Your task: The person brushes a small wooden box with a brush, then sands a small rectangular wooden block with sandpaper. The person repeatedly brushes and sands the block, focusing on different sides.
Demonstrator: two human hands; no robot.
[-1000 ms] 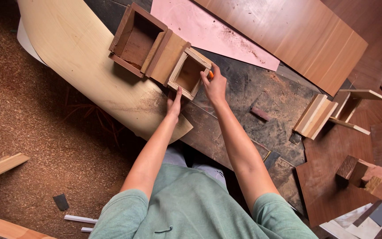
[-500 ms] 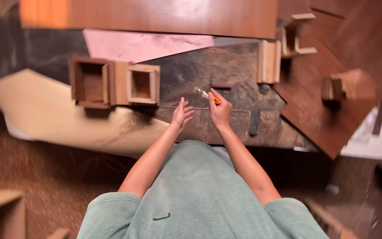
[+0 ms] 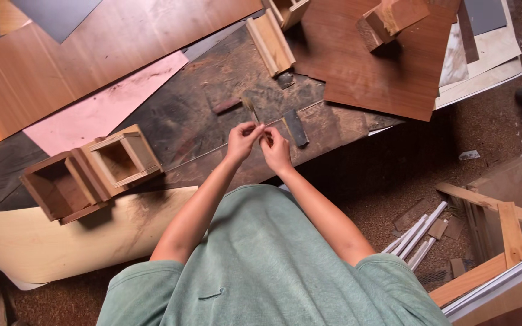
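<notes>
My left hand (image 3: 241,140) and my right hand (image 3: 276,150) meet over a dark, stained work board (image 3: 194,130). The fingertips of both pinch one small thin object (image 3: 252,110), which is blurred and pokes up past the left fingers. I cannot tell what it is. A small dark flat block (image 3: 295,127) lies just right of my right hand. To the left, away from both hands, two open wooden boxes stand joined side by side, a pale one (image 3: 120,159) and a darker one (image 3: 58,188).
A pink sheet (image 3: 101,108) and brown veneer sheets (image 3: 388,72) lie at the back. A pale curved board (image 3: 61,241) lies at front left. Wood offcuts (image 3: 271,42) sit at the top. White strips (image 3: 415,235) and wooden frames (image 3: 502,223) lie on the floor at right.
My hands left the pale box and came together in front of me, both now pinching the small object. The view shifted, so the boxes now sit further left.
</notes>
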